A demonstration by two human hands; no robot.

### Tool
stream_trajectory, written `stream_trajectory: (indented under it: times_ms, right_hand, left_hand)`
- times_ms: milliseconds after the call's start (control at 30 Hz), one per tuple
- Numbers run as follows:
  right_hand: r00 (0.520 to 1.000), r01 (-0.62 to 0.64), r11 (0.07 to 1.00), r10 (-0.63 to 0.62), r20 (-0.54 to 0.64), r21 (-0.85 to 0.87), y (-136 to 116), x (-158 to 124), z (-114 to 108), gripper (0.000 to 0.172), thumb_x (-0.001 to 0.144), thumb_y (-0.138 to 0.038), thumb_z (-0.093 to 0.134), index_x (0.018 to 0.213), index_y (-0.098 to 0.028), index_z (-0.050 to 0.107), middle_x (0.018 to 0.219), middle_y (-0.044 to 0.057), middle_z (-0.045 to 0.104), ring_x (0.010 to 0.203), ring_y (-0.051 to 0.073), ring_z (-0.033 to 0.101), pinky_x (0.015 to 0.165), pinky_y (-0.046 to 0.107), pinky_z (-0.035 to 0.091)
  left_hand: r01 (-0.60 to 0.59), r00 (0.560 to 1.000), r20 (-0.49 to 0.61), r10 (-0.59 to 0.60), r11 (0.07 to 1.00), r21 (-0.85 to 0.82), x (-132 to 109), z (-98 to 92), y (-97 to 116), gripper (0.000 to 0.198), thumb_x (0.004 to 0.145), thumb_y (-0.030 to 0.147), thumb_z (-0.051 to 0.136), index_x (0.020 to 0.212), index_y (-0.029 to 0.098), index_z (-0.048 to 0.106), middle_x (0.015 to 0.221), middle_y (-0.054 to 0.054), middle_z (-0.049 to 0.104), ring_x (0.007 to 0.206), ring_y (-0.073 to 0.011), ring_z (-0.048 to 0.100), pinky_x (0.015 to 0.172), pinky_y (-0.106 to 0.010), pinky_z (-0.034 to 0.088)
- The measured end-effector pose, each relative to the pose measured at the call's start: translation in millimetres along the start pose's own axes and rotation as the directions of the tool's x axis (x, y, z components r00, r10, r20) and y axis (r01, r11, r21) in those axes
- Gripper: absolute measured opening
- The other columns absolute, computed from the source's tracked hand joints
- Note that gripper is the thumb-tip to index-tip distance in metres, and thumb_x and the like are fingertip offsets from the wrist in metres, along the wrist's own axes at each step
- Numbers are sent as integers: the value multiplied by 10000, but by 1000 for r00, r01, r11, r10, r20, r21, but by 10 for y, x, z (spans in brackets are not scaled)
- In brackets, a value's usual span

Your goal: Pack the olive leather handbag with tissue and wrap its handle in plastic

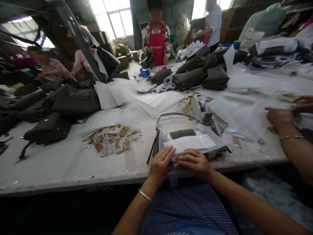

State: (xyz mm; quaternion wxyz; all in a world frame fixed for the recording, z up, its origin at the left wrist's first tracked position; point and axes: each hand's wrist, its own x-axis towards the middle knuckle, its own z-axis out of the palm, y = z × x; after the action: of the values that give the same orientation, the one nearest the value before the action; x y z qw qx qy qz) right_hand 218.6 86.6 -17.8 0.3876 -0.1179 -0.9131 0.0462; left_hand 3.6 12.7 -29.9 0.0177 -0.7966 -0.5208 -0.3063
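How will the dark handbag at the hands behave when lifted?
On the dark handbag, the wrapped handle holds an arch, so it is probably fairly stiff. The glossy clear plastic may be slippery. The white sheet across the front looks thin and might flex or shift.

Bag (182, 133): on the table (46, 163) at my 12 o'clock; my left hand (162, 160) and right hand (195, 162) on its near side.
Tags (113, 140): 9 o'clock from it.
Sheets (104, 119): 10, behind the tags.
Dispenser (199, 109): 1, just behind it.
Heap of bags (189, 78): 12, farther back.
Co-worker's hand (280, 116): 2.
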Motion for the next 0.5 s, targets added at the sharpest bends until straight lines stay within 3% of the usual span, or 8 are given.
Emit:
stream_trajectory:
  times_ms: [133,200,300,500]
  right_hand:
    - [1000,5,999,-6,-13,-31,-7,-61,31,268,951,-168,618,1203,-237,678,1047,17,759,1019,167,652,969,375,528]
    - [999,11,999,-12,-31,-40,-14,-81,48,273,950,-169,620,1211,-226,675,1049,23,759,1025,169,657,980,382,532]
    - [998,20,999,-23,-66,-48,-17,-80,69,256,941,-165,635,1189,-206,686,1052,28,760,1019,174,665,987,396,538]
    - [998,23,996,-28,-61,-86,-88,-105,-8,265,965,-144,586,1207,-200,679,1104,38,755,1068,181,666,1026,417,525]
  left_hand:
    - [56,992,119,-41,991,-120,59,-201,81,697,854,173,625,1500,203,366,1541,-64,427,1418,-238,402,1176,-428,402]
    - [93,988,135,-71,982,-167,88,-258,110,634,892,242,623,1484,215,397,1522,-60,456,1402,-231,426,1170,-422,408]
    - [96,995,41,-92,988,-117,102,-213,111,472,969,315,566,1427,237,481,1441,-44,553,1342,-202,503,1124,-393,463]
    - [45,998,-46,-47,998,-34,55,-23,45,438,965,320,559,1394,238,523,1408,-54,581,1319,-227,530,1087,-431,502]
